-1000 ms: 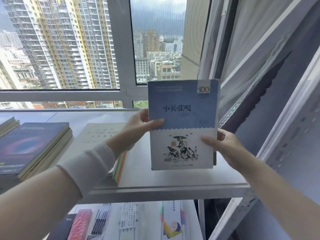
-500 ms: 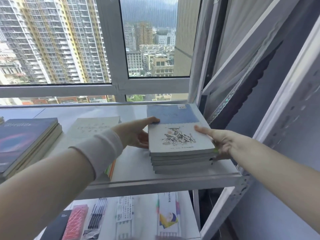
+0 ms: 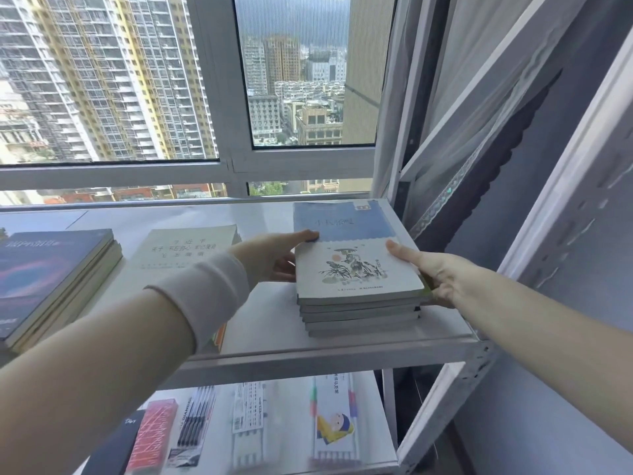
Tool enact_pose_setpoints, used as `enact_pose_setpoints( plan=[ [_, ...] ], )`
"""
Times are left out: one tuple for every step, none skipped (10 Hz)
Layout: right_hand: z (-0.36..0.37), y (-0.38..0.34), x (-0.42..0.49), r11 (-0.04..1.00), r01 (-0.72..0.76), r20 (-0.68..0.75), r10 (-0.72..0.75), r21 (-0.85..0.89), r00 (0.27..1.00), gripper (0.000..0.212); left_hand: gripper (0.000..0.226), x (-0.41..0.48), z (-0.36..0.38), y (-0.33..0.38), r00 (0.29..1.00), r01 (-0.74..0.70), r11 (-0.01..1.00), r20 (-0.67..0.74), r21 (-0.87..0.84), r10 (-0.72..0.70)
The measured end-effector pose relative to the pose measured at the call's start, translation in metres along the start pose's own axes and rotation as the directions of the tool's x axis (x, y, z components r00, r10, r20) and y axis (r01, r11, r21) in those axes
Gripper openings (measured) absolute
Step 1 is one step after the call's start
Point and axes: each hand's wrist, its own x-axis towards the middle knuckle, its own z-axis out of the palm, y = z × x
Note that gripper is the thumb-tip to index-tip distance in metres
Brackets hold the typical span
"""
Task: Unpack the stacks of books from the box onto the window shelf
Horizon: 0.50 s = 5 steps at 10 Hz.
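A stack of several books, the top one blue and white with an ink drawing, lies flat on the right end of the white window shelf. My left hand grips the stack's left edge, thumb on the top cover. My right hand holds its right edge, thumb on top and fingers at the side. The box is out of view.
A pale green book stack lies to the left, partly behind my left forearm, and a dark blue stack at the far left. The window frame runs behind. A metal upright stands at the right. Pens and packets lie on the lower shelf.
The stack was held upright in front of me a second ago. It has since been tipped flat and set down on the shelf's right end, with both hands still at its edges.
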Motion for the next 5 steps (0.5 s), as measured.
enact_pose_setpoints(
  plan=[
    [-0.002, 0.000, 0.001, 0.999, 0.028, -0.002, -0.028, -0.030, 1.000, 0.107, 0.049, -0.004, 0.001, 0.000, 0.999, -0.032, 0.999, -0.003, 0.006, 0.032],
    [-0.002, -0.001, 0.001, 0.997, 0.028, -0.008, -0.029, -0.065, 1.000, 0.091, 0.054, -0.003, 0.001, 0.000, 0.998, -0.058, 0.998, -0.014, 0.035, 0.058],
    [-0.002, -0.001, 0.002, 0.995, 0.042, -0.017, -0.044, -0.086, 0.999, 0.072, 0.063, 0.000, -0.001, -0.001, 0.997, -0.078, 0.995, -0.018, 0.062, 0.079],
    [0.000, 0.001, 0.001, 0.988, 0.039, -0.030, -0.044, -0.147, 0.999, 0.067, 0.063, -0.004, 0.002, -0.003, 0.995, -0.092, 0.990, -0.039, 0.106, 0.096],
    [0.004, -0.003, -0.008, 0.946, 0.108, -0.111, -0.147, -0.305, 0.983, 0.064, 0.068, -0.009, 0.003, 0.000, 0.990, -0.105, 0.981, -0.074, 0.165, 0.118]
  ],
)
